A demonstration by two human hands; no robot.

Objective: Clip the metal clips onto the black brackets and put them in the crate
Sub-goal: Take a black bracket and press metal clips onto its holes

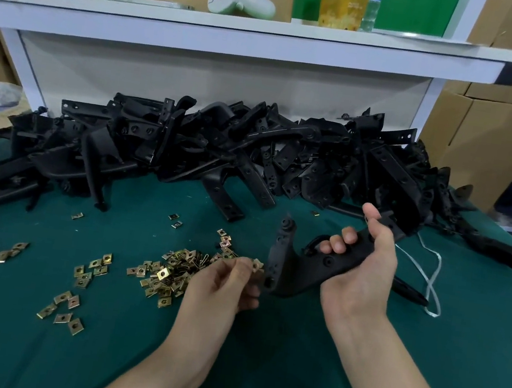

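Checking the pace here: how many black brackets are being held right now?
1. The bracket is gripped by the right hand; the left hand pinches a metal clip beside its lower end. All others lie in the pile behind.

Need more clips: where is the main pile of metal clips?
Head view: the pile of metal clips lies on the green mat, just left of the left hand, in front of the heap of black brackets.

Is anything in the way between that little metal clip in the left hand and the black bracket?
Nothing visible. The left hand pinches the clip right beside the lower end of the bracket, which the right hand grips above the table.
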